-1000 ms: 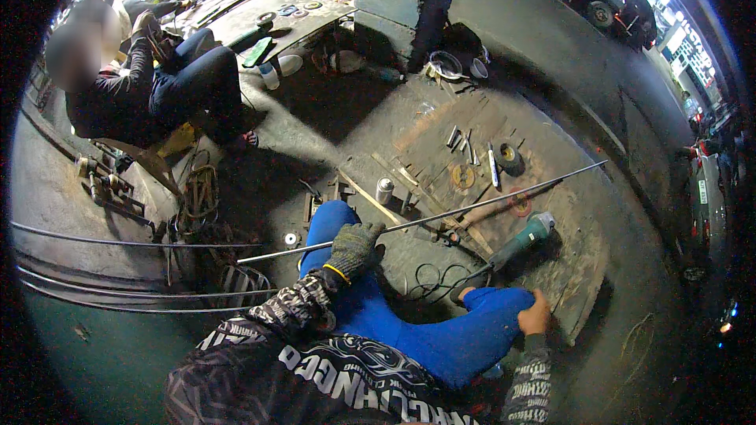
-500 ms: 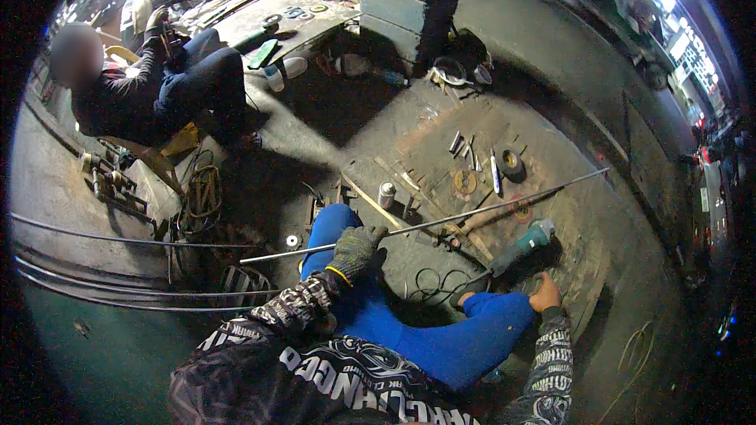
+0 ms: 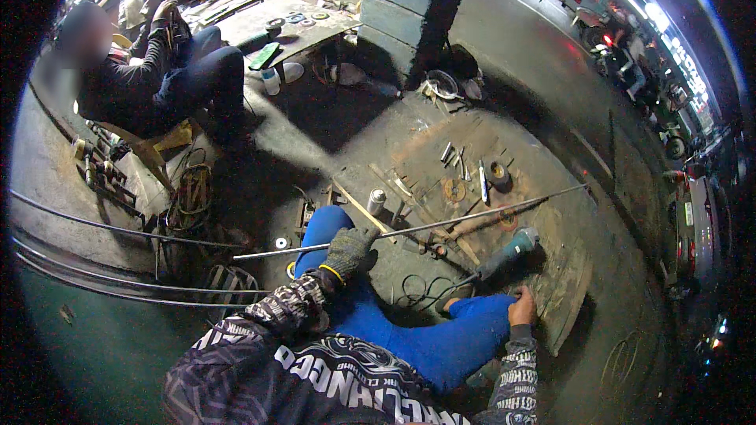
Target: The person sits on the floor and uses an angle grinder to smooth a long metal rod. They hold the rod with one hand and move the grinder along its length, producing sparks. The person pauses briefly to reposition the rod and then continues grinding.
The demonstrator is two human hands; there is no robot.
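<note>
My left hand, in a grey knitted glove with a yellow cuff edge, is closed around a long thin metal rod. The rod slants from above my left thigh up to the right, across a worn wooden board. Bare, my right hand rests by my right knee with its fingers curled; what they grip, if anything, is hidden. Just beyond that knee lies a teal and dark angle grinder. A spray can stands left of the board, close to a wooden strip.
On the board are a marker, a brown disc and a dark roll. Metal bars stretch across the left. A person sits at far left. A block pillar stands ahead; vehicles are on the road at right.
The view has tilted up and shifted, bringing more vehicles into sight at right. My left hand still grips the rod. My right hand stays by the knee.
</note>
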